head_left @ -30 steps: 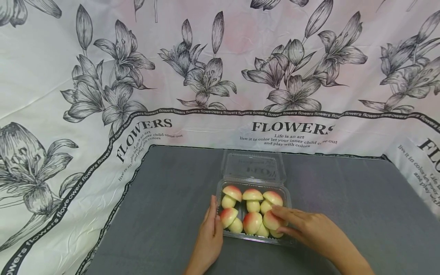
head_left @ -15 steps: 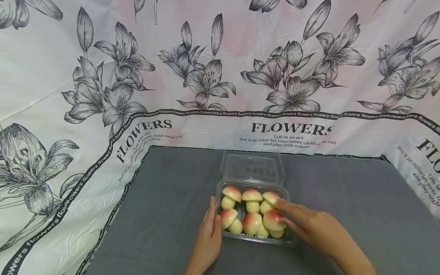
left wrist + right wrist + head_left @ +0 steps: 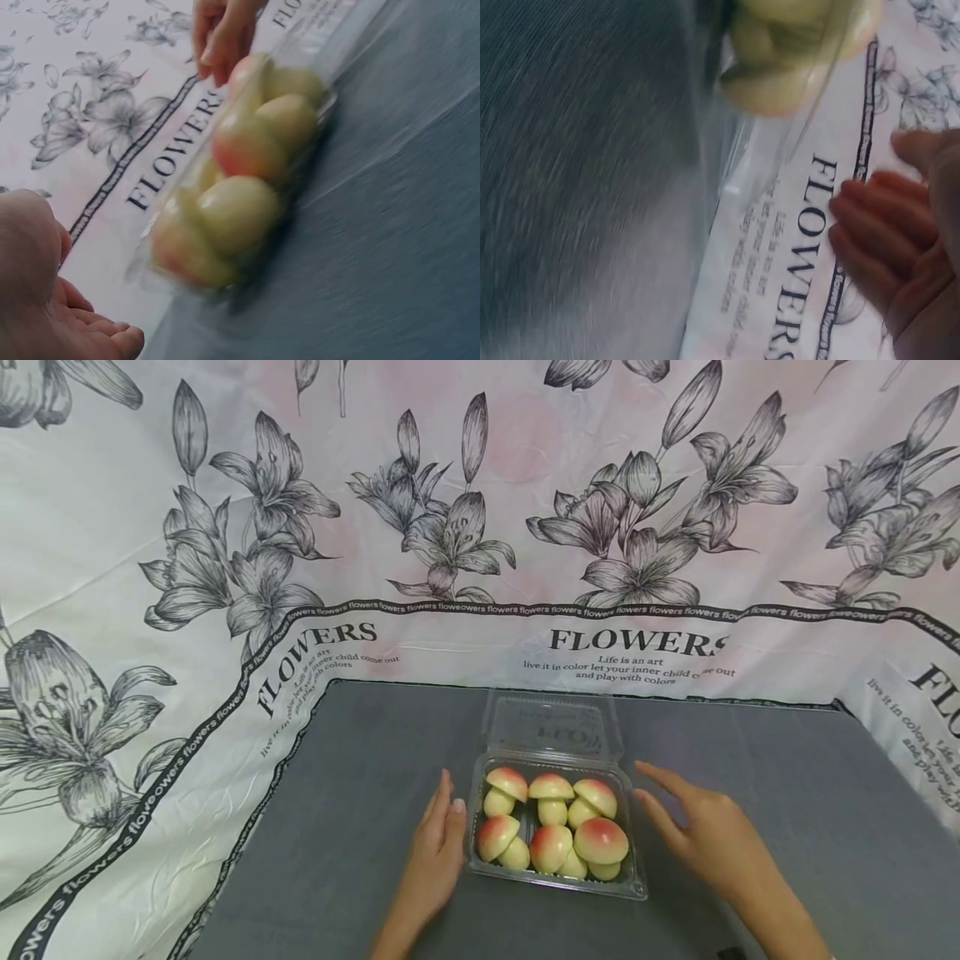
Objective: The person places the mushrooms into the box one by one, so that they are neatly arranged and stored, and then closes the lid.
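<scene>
A clear plastic clamshell box (image 3: 558, 883) lies on the grey table with its lid (image 3: 551, 727) folded back. Several mushroom-shaped pieces, cream with red-tinted caps, fill it in two rows; the front right mushroom (image 3: 602, 843) sits with its cap uppermost. Just left of the box, my left hand (image 3: 435, 852) is held with fingers extended, a small gap from the wall. My right hand (image 3: 708, 835) hovers off the box's right side, fingers loosely extended, holding nothing. Both wrist views are blurred; the left one shows the mushrooms (image 3: 240, 214) apart from my palm.
Grey cloth covers the table (image 3: 375, 760) on both sides of the box. A white curtain (image 3: 450, 647) with flower drawings and lettering stands behind and to the sides. A small dark object (image 3: 731, 953), too cut off to identify, shows at the bottom edge.
My right hand has left the front right mushroom and moved right, out of the box. My left hand has come off the box's left wall and shifted slightly left.
</scene>
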Demonstrator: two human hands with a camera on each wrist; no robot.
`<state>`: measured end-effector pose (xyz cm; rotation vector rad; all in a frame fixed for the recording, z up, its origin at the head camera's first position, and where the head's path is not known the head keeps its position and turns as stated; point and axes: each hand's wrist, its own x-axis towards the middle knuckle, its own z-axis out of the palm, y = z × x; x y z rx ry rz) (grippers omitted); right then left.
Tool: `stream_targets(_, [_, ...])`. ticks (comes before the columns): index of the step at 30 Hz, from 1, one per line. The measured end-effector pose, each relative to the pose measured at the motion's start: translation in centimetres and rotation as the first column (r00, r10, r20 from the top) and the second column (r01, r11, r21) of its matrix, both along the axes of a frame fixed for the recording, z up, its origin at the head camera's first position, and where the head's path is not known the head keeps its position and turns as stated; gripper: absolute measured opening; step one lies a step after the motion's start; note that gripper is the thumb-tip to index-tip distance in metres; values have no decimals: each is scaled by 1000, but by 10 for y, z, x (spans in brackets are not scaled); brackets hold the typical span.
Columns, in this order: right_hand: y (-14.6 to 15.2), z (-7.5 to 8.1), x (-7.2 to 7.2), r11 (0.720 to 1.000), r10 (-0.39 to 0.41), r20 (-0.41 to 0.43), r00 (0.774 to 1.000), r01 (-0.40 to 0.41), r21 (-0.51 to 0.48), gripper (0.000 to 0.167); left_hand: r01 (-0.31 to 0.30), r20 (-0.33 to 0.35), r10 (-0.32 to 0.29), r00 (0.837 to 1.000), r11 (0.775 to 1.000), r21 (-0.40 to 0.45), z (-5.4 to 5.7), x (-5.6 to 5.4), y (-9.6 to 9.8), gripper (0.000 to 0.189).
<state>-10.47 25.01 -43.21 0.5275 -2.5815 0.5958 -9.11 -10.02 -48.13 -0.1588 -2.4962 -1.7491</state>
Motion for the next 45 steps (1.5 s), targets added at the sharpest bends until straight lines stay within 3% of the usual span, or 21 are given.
stream_targets(3, [-2,1,-3,990,-56,110,992,69,-121,36,20,-22,-21,1000,1000,-17,6,-11,-7,63])
stream_targets(7, [-2,2,-11,968,-78,207,975,124,-219,36,69,-49,-72,996,996,-57,14,-27,-13,63])
stream_targets(11, [0,1,-22,958,-108,288,951,177,-226,43,116,-63,-122,991,989,-86,16,-45,-16,62])
stream_targets(16, [1,-3,-36,955,-122,396,910,217,-204,54,173,-20,-175,984,982,-71,9,-69,-14,60])
stream_targets(23, [-4,-8,-56,963,-99,463,881,201,-177,59,173,68,-170,983,984,-50,0,-96,-8,61])
stream_targets(32, [-7,-13,-72,967,-84,520,850,197,-164,62,159,172,-159,972,987,12,2,-112,2,62])
stream_targets(37, [-8,-15,-75,965,-73,506,859,189,-180,60,184,195,-195,961,980,75,3,-113,3,59])
stream_targets(45, [-7,-16,-79,948,-68,461,885,202,-247,51,187,127,-223,967,951,245,1,-115,6,57])
